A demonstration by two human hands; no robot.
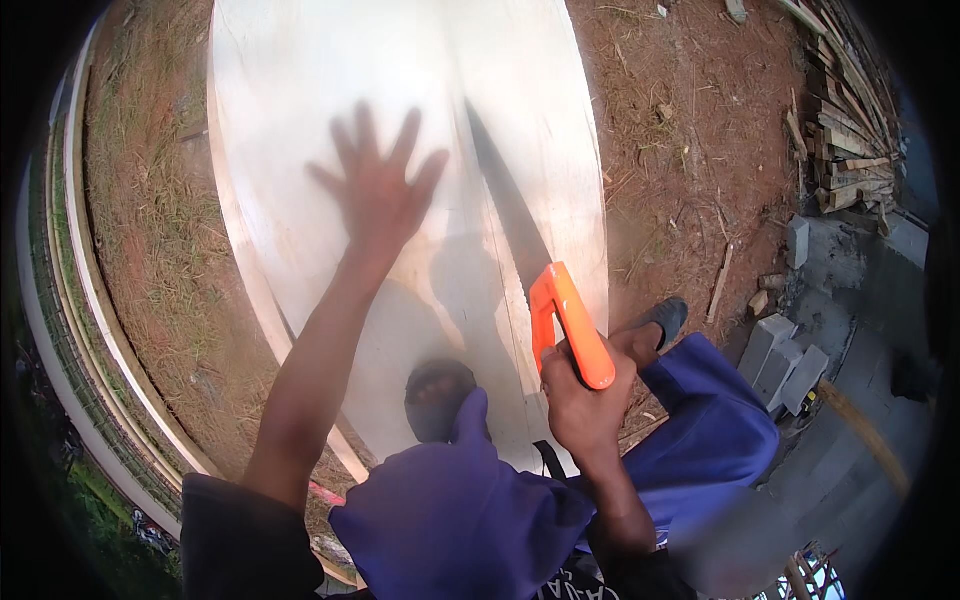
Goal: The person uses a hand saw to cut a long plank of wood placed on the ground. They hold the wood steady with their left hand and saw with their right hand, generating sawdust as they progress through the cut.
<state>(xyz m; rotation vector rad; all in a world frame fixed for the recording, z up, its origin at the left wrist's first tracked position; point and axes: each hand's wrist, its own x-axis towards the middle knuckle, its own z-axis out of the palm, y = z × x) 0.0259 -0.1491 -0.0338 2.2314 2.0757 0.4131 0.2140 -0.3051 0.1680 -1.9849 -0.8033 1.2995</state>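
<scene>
A large pale plywood sheet stretches out in front of me. My left hand lies flat on it, fingers spread. In my right hand is the orange handle of a handsaw, my fingers wrapped round the grip. Its dark tapering blade points away from me and slightly left, along a long line or cut in the sheet right of my left hand. Whether the teeth are in the wood I cannot make out. My knee and a dark shoe rest on or beside the sheet.
Stacked timber pieces lie at the far right. Grey concrete blocks stand at the right. Bare reddish soil with straw and wood scraps flanks the sheet. A long pale rail or kerb curves along the left.
</scene>
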